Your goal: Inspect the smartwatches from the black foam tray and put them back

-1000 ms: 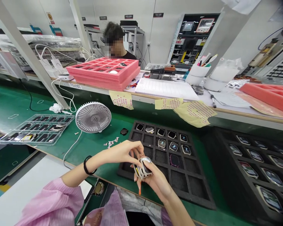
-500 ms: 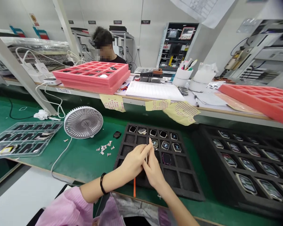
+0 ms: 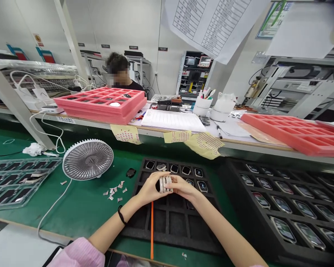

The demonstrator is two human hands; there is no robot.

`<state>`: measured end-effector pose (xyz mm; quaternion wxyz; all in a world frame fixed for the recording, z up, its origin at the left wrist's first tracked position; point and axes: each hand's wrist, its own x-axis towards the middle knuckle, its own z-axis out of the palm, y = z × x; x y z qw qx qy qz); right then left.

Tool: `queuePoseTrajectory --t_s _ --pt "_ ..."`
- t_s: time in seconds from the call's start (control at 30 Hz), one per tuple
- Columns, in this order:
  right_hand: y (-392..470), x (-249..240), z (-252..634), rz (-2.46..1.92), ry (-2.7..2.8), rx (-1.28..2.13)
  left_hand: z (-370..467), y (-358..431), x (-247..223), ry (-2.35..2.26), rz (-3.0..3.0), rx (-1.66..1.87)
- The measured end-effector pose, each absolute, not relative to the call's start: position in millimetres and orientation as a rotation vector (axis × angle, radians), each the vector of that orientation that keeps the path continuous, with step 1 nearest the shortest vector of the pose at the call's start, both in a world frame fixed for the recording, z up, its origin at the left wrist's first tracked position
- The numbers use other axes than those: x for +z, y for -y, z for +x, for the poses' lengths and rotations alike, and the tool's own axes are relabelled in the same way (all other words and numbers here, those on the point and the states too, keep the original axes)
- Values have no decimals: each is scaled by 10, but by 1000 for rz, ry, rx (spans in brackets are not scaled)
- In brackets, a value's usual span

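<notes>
Both hands hold a short stack of silver-edged smartwatches above the black foam tray. My left hand wraps around the stack's left side. My right hand grips it from the right, with fingertips on the watch edges. Just below the left hand, an orange stick reaches down towards the table's front edge; whether that hand holds its upper end is hidden. More smartwatches lie face up in the tray's back rows, partly covered by the right hand.
A larger black tray of watches stands at right. On the left are a white fan, small scraps, a dark watch and a clear parts tray. Pink foam trays rest on the shelf; a person sits behind.
My hands have turned and opened out, so the stacked watches now show between them. More of the orange stick is visible. The camera view has shifted, bringing the hanging paper lower.
</notes>
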<state>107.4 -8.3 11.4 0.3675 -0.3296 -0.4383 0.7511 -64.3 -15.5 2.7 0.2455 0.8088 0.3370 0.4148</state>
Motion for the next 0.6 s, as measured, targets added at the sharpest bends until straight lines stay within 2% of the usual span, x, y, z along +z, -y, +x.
queuePoseTrajectory --t_s 0.27,0.5,0.6 --pt "98 -61 1011 -833 1026 1900 -637 141 -24 -904 2121 988" --pt "83 -52 1050 -907 962 1839 -688 75 -45 -853 2173 991" --pt "33 -38 1147 -910 875 1826 -722 27 -52 -961 1924 1080"
